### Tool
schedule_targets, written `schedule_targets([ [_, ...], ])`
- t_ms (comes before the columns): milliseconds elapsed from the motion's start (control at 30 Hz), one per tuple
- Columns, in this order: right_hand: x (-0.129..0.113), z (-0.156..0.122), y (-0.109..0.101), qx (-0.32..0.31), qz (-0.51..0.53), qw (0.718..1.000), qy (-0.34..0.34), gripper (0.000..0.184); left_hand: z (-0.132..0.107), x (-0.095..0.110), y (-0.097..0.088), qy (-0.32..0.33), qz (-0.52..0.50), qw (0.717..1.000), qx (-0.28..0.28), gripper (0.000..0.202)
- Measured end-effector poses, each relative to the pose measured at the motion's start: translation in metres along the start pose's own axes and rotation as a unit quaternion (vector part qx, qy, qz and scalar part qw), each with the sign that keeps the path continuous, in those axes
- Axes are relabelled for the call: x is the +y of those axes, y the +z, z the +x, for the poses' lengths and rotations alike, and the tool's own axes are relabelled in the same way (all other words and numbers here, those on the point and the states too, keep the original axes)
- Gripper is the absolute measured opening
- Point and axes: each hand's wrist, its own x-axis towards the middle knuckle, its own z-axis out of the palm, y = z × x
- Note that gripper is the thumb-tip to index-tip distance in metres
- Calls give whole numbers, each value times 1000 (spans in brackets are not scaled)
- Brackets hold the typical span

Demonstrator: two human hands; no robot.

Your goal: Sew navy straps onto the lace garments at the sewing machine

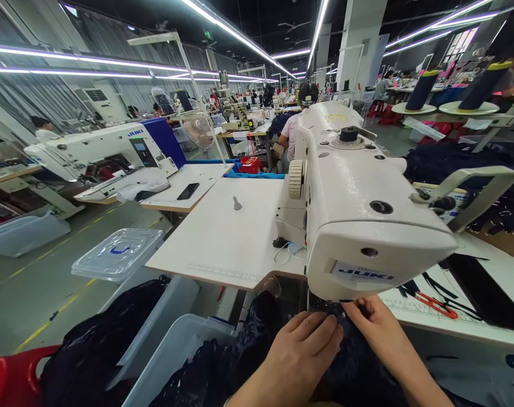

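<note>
1. Two hands of mine at work: left hand (301, 353) has bent fingers laid together over dark navy fabric (350, 367); thumb hidden, so I cannot tell if I pinch or only press
2. Right hand (373, 319) touches the same cloth with thumb and forefinger bent near each other; cannot tell whether they close on it
3. Fabric sits below the head of a white sewing machine (345, 186), in front of the table edge; needle area mostly hidden
4. Readable: "JUKI" on the label (362, 272) facing me, smaller print around it too fine to read
5. "JUKI" again, in blue, on a second machine (87, 148) at left, beside its one small screen (142, 150)
6. Two printed scales along the table (210, 226), one each side of the machine, digits illegible
7. Blue curved mark, like a C, on one clear lid (117, 250)
8. Two dark thread cones (423, 89) at upper right, each on its own pale disc
9. Singles: one phone (188, 191), one grey metal piece (237, 203), one pair of orange-red snips (437, 305), one ribbed handwheel (295, 180)
</note>
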Motion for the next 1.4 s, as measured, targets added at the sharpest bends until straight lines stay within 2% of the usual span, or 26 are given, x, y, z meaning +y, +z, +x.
schedule_targets([
  [200, -1, -3, -1, 9, -13, 1000, -5, 22, 5, 2, -2, -11, 12, 999, -33, 26],
  [300, -4, -5, 0, 0, -13, 1000, -18, 28, 13, 4, -9, -17, 5, 998, -59, 26],
  [400, -7, -1, 0, 26, -29, 999, -19, 35, 16, 9, -10, -17, 24, 996, -79, 27],
  [467, -9, 6, -1, 39, -68, 997, -23, 34, 15, 14, -6, -24, 59, 996, -65, 27],
  [567, -15, 21, -3, 10, -123, 990, -67, 29, 11, 22, 3, -34, 121, 991, -44, 31],
  [667, -21, 36, -5, 3, -133, 982, -131, 21, 11, 26, 9, -31, 158, 985, -57, 36],
  [733, -22, 44, -6, 8, -133, 980, -150, 18, 12, 26, 10, -29, 163, 984, -66, 37],
  [1033, -19, 47, 2, 7, -109, 981, -160, 16, 13, 20, 16, -15, 153, 987, -46, 34],
  [1200, -15, 49, 2, 27, -106, 981, -162, 21, 12, 21, 19, -40, 134, 990, -14, 34],
  [1400, -15, 50, 0, 32, -118, 980, -155, 18, 15, 22, 19, -57, 129, 990, -5, 33],
])
